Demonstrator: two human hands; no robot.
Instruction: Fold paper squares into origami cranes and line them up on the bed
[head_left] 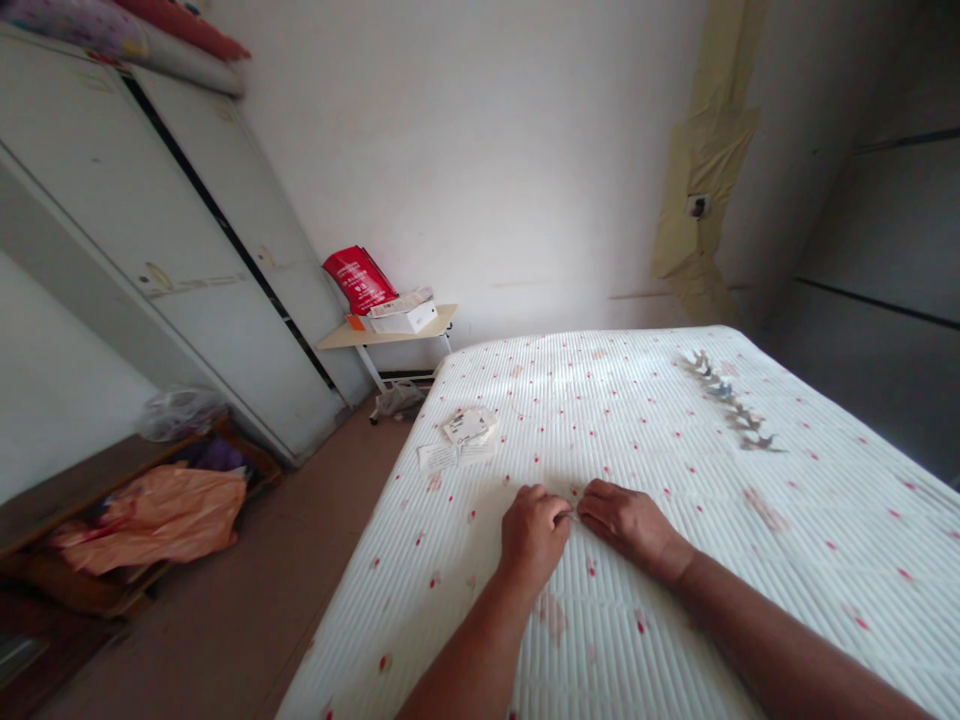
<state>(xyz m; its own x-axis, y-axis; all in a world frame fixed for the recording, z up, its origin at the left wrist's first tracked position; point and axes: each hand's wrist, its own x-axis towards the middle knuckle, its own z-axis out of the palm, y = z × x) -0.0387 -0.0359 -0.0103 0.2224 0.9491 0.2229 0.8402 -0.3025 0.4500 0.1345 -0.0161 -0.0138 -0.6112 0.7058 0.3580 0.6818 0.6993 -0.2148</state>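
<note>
Over the middle of the bed, my left hand [535,532] is closed in a pinch, its thumb pointing towards the right hand. My right hand [628,520] is closed too, palm down, its fingertips close to the left thumb. Between the fingertips there may be a small, pale piece; it is too small and covered to name. Beyond my left hand lie several printed paper pieces [471,427] on the white, red-dotted mattress [600,630]. At the far right of the mattress stands a row of several small folded paper figures [721,390], shaped like birds.
A small table [386,336] by the wall holds a red bag [358,280] and a white box [405,317]. Grey cabinets [187,230] stand at left. A low wooden stand with an orange plastic bag [161,520] is below. A wall socket [698,206] is at right.
</note>
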